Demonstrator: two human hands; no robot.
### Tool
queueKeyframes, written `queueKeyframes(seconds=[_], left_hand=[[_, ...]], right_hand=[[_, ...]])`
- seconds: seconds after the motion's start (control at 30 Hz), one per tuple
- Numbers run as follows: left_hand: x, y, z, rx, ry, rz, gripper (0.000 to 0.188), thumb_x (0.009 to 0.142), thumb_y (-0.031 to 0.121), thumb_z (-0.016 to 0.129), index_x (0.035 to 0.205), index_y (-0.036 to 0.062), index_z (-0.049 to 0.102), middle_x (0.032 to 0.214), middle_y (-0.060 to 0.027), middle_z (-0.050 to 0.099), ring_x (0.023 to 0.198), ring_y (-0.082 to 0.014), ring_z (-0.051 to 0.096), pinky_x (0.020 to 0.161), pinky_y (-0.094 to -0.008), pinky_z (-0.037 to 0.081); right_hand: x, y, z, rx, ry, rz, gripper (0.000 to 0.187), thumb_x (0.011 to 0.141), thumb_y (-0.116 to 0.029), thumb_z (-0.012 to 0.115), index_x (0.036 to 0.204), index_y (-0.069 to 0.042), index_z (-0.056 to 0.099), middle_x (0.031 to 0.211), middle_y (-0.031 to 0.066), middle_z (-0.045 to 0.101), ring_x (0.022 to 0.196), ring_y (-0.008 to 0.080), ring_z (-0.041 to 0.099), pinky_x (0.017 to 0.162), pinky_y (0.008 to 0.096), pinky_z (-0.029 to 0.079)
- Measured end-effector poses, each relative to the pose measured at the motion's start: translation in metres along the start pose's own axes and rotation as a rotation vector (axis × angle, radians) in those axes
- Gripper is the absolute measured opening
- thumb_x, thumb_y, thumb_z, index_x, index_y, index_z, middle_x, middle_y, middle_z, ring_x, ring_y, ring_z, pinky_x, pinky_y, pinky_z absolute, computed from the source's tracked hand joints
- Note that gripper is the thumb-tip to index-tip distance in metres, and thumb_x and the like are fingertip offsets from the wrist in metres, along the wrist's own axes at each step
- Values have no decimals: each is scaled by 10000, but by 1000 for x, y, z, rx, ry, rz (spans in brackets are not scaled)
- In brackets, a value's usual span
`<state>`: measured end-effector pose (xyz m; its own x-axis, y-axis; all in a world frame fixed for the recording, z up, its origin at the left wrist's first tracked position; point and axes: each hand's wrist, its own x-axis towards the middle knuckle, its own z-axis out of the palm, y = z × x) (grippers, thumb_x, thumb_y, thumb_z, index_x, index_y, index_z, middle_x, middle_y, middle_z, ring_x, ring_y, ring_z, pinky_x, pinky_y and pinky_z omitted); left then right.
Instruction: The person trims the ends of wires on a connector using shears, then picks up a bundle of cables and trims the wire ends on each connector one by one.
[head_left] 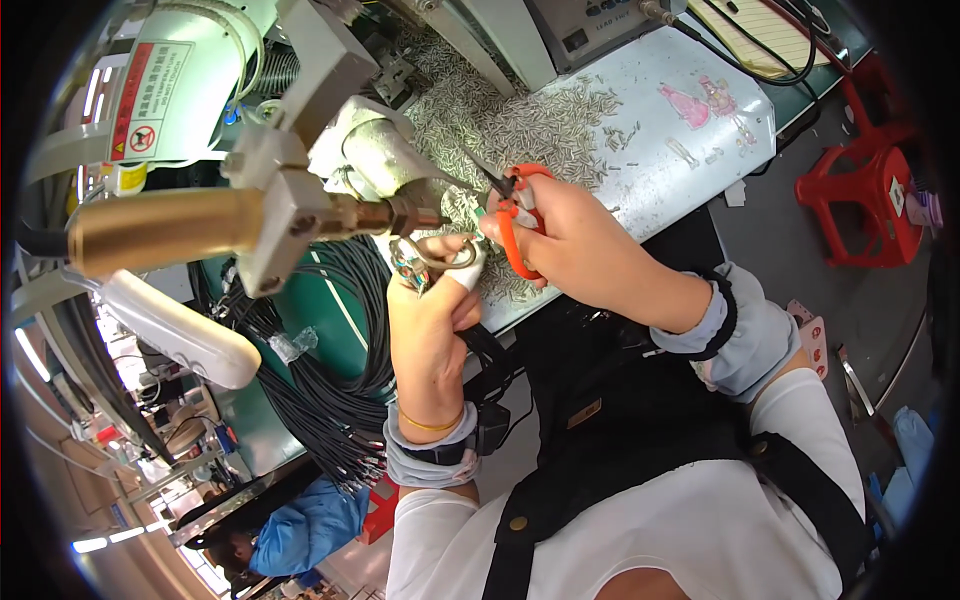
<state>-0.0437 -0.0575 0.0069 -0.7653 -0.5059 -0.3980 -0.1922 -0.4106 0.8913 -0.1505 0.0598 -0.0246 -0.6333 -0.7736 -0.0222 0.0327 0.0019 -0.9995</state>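
Note:
My left hand (428,330) is closed, fingers curled at the edge of the metal-strewn plate. Between its fingers is a short curled cable (462,262) with small coloured wires (408,268) showing beside it. White wrapping covers one fingertip. My right hand (580,232) has its fingers through the orange handles of a pair of scissors (514,248), whose dark blades point up and to the left, away from me. A small green piece shows where the two hands meet; what it belongs to is hidden. Heaps of small silvery pins (560,120) lie just beyond both hands.
A brass-coloured cylinder on a metal bracket (170,228) juts in at left, close to my left hand. Bundled black cables (340,400) lie on the green bench. A grey instrument box (590,38) stands behind. To the right is a red stool (870,205); a person in blue (310,530) sits at lower left.

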Motion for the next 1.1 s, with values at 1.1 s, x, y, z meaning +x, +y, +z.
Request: queueKeyframes(seconds=[1.1], left_hand=[[-78, -25, 22, 288, -59, 126, 192, 775, -68, 551, 956, -13, 519, 806, -65, 564, 637, -110, 542, 588, -224, 439]], right_hand=[[-48, 4, -16, -306, -3, -634, 170, 807, -131, 605, 714, -3, 542, 602, 9, 521, 539, 53, 474, 472, 216, 348]])
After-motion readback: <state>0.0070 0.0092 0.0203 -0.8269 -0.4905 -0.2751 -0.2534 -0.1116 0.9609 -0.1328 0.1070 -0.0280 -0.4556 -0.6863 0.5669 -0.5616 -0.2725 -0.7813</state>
